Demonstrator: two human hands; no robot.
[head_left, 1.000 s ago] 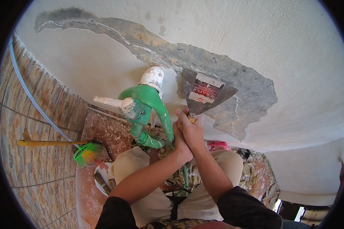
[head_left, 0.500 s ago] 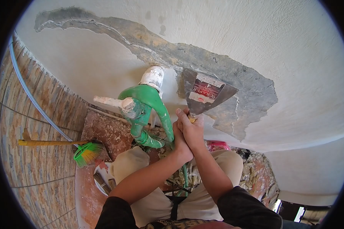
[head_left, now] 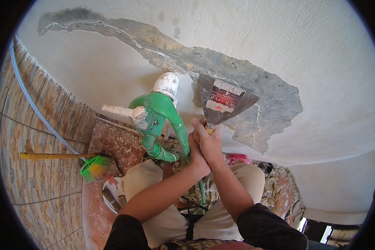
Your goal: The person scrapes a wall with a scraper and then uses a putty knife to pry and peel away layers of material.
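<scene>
- We have our right hand [head_left: 211,145] closed around the short handle of the scraper [head_left: 226,98], only a bit of the handle showing above the fingers.
- Our left hand [head_left: 198,155] presses against the right from its seven o'clock side; its fingers are mostly hidden, so we cannot tell how far they close.
- The scraper sits at one o'clock from our hands, its wide blade up and in front of the grey patch [head_left: 275,98]; we cannot tell whether its edge touches.
- The patch runs across the white wall [head_left: 321,54], from eleven o'clock round to two, with a thin pale crack line in it.
- At ten o'clock we see the green pipe [head_left: 154,102], with a white-smeared collar [head_left: 166,85] at the wall and a smeared tap [head_left: 141,116]; its lower right branch runs down just beside our left hand.
- A green-and-yellow broom [head_left: 96,167] lies near nine o'clock, close to the stone-patterned surface [head_left: 37,179].
- At eight o'clock, brushes [head_left: 112,199] rest in a white container [head_left: 107,189].
- Beyond our knees, crumpled material [head_left: 285,193] covers the floor at four o'clock, and something pink [head_left: 238,159] shows nearer.
</scene>
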